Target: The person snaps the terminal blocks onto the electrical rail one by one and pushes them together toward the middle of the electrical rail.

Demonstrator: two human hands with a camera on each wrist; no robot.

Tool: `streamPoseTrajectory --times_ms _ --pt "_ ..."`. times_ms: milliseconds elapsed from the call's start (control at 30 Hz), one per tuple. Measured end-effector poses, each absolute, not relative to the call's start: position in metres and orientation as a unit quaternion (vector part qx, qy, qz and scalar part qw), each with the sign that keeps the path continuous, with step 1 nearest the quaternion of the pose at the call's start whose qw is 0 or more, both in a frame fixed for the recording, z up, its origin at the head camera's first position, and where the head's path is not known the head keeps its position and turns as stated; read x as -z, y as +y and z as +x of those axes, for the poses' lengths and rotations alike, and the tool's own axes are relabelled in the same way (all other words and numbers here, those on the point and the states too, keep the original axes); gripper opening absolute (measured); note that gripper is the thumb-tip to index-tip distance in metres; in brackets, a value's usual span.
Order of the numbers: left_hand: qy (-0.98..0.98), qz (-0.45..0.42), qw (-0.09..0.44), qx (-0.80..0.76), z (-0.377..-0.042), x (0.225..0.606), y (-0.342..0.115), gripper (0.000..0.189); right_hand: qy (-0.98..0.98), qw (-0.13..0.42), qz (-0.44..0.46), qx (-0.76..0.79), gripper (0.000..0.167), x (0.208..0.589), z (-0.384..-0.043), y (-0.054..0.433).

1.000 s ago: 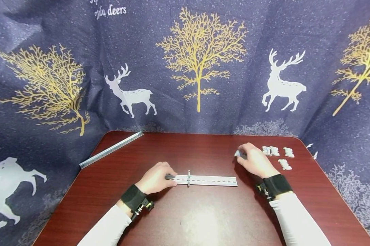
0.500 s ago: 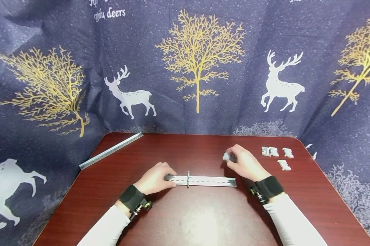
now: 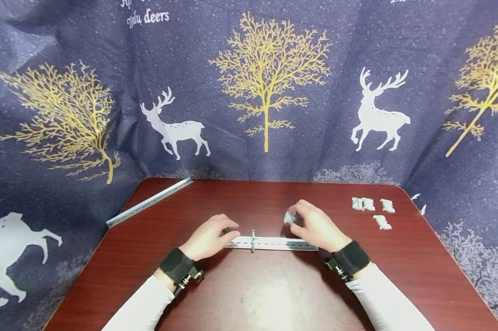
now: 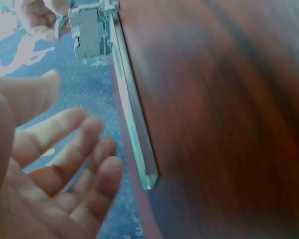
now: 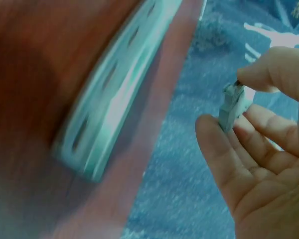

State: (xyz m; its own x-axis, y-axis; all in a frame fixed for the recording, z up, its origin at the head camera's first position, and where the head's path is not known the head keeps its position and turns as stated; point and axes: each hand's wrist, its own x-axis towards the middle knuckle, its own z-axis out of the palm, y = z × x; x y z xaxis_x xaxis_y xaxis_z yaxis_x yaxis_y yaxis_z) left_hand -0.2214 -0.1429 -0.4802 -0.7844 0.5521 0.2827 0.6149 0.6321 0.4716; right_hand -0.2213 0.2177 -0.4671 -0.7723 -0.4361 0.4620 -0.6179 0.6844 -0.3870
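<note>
A slotted metal DIN rail [image 3: 275, 243] lies crosswise on the table, with one terminal block [image 3: 253, 241] standing upright on it left of its middle. Beside the rail's left end is my left hand [image 3: 209, 238]; in the left wrist view its fingers [image 4: 60, 169] are loosely bent, hold nothing and are apart from the rail. My right hand [image 3: 320, 228] pinches a pale grey terminal block [image 5: 231, 105] between thumb and fingertips. That block is just behind the rail's right half in the head view, and the right forearm side overlaps the rail's right end.
Several loose terminal blocks [image 3: 382, 222] lie at the back right of the table [image 3: 216, 294]. A second, longer rail [image 3: 149, 202] lies slanted along the back left edge. A dark blue cloth [image 3: 307, 115] printed with deer and trees hangs behind the table.
My right hand has moved left and nearer with its terminal block, from beside the loose blocks to behind the rail. My left hand has let go of the rail's left end.
</note>
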Motion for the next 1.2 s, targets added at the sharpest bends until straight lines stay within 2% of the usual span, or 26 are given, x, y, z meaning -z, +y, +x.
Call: streamPoseTrajectory --times_ms 133,267,533,767,867,1200 --pt "-0.892 -0.33 0.073 0.301 -0.217 0.475 -0.138 0.024 -0.896 0.182 0.307 -0.266 0.026 0.465 -0.215 0.202" --pt "-0.878 -0.343 0.063 0.327 -0.212 0.47 -0.132 0.023 -0.893 0.175 0.316 -0.267 0.024 0.462 -0.206 0.189" --pt "-0.862 -0.339 0.004 0.376 -0.206 0.467 -0.126 0.019 -0.881 0.186 0.35 -0.26 0.024 0.462 -0.194 0.17" --pt "-0.846 -0.314 -0.059 0.427 -0.202 0.468 -0.12 0.026 -0.871 0.193 0.369 -0.259 0.026 0.464 -0.183 0.156" --pt "-0.841 -0.313 -0.078 0.435 -0.201 0.469 -0.118 0.023 -0.87 0.191 0.373 -0.26 0.028 0.467 -0.179 0.152" --pt "-0.838 -0.342 -0.069 0.42 -0.198 0.471 -0.115 0.012 -0.867 0.194 0.385 -0.251 0.032 0.468 -0.175 0.147"
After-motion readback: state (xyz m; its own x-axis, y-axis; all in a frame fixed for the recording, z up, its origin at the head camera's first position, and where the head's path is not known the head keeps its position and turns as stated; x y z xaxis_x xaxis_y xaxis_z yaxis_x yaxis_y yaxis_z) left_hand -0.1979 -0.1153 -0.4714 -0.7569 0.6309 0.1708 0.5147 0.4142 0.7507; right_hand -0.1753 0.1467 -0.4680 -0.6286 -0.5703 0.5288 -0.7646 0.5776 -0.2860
